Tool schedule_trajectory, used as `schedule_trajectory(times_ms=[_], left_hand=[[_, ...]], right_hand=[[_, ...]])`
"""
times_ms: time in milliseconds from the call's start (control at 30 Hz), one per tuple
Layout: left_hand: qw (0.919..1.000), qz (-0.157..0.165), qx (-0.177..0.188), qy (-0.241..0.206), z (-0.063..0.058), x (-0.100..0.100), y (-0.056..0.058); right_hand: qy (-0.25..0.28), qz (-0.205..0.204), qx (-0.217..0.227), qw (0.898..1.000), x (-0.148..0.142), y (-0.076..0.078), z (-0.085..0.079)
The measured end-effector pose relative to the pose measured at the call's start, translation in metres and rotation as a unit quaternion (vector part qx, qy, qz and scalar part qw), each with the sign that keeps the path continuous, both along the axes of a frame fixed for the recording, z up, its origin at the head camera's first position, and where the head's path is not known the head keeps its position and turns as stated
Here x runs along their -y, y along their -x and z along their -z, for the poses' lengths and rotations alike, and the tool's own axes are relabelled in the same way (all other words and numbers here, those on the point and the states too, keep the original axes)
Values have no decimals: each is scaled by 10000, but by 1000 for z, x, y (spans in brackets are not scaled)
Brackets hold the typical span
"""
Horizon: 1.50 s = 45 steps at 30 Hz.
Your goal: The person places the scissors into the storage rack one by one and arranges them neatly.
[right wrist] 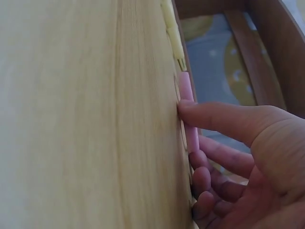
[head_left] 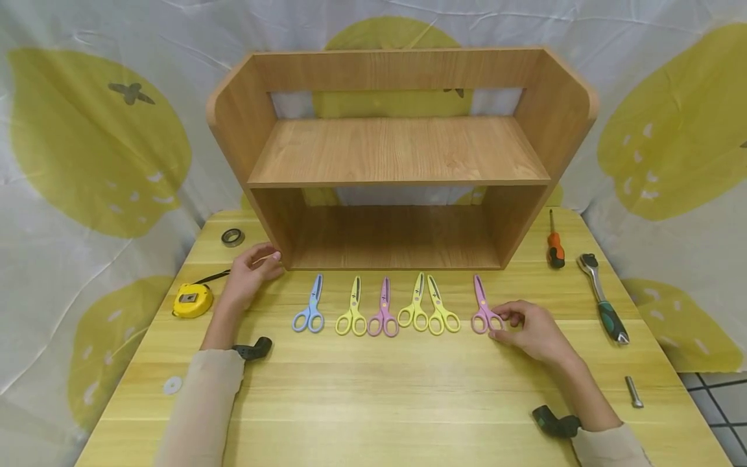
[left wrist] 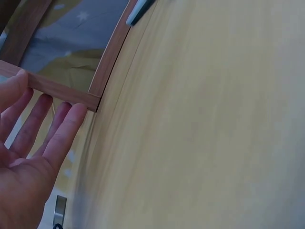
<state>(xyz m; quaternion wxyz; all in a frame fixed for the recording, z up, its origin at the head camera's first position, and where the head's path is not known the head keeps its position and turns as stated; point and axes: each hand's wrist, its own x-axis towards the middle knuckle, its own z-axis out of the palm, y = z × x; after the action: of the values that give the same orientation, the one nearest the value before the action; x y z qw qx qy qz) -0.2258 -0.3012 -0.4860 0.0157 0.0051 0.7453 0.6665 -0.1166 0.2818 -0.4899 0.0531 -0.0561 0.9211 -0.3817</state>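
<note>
At the right end of a row of zigzag-edged craft scissors lies a pink pair (head_left: 481, 301). My right hand (head_left: 533, 329) pinches its right handle loop between thumb and fingers, and the pair is still flat on the table. To its left are yellow scissors (head_left: 434, 298), another yellow pair (head_left: 417, 299), a second pink pair (head_left: 384, 303), a third yellow pair (head_left: 353, 303) and a blue pair (head_left: 314, 302). My left hand (head_left: 248, 275) touches the lower left front corner of the wooden shelf (head_left: 397, 152) with fairly straight fingers.
Left on the wooden table (head_left: 373, 402) are a tape roll (head_left: 233, 237), a yellow tape measure (head_left: 192, 300) and a white disc (head_left: 172, 385). On the right lie an orange screwdriver (head_left: 555, 248), a ratchet wrench (head_left: 604, 301) and a metal socket piece (head_left: 633, 392).
</note>
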Motion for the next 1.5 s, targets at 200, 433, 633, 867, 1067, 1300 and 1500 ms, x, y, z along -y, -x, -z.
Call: schedule_trajectory(times_ms=[200, 433, 633, 867, 1067, 1300, 1500], left_hand=[[9982, -124, 101, -579, 3, -5, 1], [9965, -240, 158, -780, 6, -5, 5], [9963, -201, 193, -817, 6, -3, 6], [9949, -212, 280, -943, 7, -5, 8], [9923, -286, 180, -1189, 7, -3, 6], [9931, -330, 114, -1122, 8, -4, 3], [9937, -483, 88, -1011, 8, -6, 3]], right_hand=[[91, 30, 141, 9999, 2, -2, -8], [624, 25, 389, 9973, 2, -4, -19], [1469, -151, 488, 9878, 5, -6, -36], [2204, -626, 33, 9734, 28, -6, -87], [2819, -1025, -746, 9510, 58, 8, -134], [3086, -903, -1088, 9406, 94, 36, -172], [3049, -570, -1166, 9435, 134, 68, -194]])
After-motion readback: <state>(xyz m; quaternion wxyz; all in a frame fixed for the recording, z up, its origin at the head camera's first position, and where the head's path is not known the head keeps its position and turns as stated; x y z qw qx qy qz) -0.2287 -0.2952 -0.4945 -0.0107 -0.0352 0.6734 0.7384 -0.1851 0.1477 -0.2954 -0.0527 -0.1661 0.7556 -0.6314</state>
